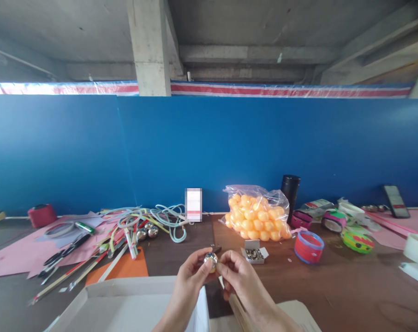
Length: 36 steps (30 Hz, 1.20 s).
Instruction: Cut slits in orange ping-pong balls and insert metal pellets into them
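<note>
My left hand point(195, 273) is closed around a shiny silver ball point(211, 261), its thumb in front and fingers behind. My right hand point(237, 275) meets the ball's right side, thumb and forefinger pinched together; whatever is between them is too small or hidden to make out. Just beyond my hands stands a small open box point(254, 253) of little metal pieces. A white open carton point(126, 304) lies below and left of my left hand. Under my right hand are some tan strips point(239, 310), partly covered by the wrist.
A clear bag of orange balls point(257, 216) stands at the back beside a black cylinder point(290, 196). Tape rolls point(308, 246) lie to the right. Leftward are tangled cords point(169, 219), more silver balls point(152, 231), scissors point(62, 254) and pink paper point(17, 251). A blue partition point(209, 147) borders the table.
</note>
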{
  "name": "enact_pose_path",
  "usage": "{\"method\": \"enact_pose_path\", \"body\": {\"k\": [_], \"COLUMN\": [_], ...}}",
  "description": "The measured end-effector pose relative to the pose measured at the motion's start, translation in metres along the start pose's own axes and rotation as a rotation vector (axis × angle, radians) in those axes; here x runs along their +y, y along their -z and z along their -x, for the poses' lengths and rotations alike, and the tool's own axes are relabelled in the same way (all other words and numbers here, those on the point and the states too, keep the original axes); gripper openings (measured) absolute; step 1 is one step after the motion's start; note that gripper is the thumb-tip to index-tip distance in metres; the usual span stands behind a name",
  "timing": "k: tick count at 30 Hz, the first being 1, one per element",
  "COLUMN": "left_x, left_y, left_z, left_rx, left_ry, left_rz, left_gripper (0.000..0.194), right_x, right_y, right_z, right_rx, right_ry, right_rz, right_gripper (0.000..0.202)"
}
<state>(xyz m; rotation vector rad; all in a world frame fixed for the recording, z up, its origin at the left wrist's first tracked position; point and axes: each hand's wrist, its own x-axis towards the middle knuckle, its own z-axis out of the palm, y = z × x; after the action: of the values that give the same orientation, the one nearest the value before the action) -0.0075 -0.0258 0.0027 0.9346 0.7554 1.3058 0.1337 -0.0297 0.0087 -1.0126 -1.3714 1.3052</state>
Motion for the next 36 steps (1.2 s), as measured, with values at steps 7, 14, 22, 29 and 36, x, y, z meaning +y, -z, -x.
{"method": "enact_pose_path", "body": {"k": [7,14,22,29,36], "left_x": [0.008,0.007,0.009,0.014,0.009], "left_y": [0.010,0.020,0.025,0.029,0.037], "left_z": [-0.004,-0.009,-0.013,-0.018,-0.023], "left_rx": [0.162,0.218,0.389,0.487,0.496], "left_ry": [0.025,-0.003,-0.014,-0.076,-0.082], "left_rz": [0.089,0.115,0.000,0.000,0.060], "left_gripper": [0.040,0.038,0.040,0.038,0.036], "right_x": [-0.007,0.020,0.012,-0.013,-0.018], "right_y": [0.022,0.018,0.011,-0.003,-0.007], "right_z": [0.013,0.014,0.002,0.015,0.021], "right_rx": [0.125,0.086,-0.031,-0.009,-0.153], "right_ry": [-0.036,-0.057,-0.202,-0.031,0.000], "right_rz": [0.994,0.929,0.490,0.159,0.303], "right_gripper": [0.020,0.015,0.005,0.017,0.007]}}
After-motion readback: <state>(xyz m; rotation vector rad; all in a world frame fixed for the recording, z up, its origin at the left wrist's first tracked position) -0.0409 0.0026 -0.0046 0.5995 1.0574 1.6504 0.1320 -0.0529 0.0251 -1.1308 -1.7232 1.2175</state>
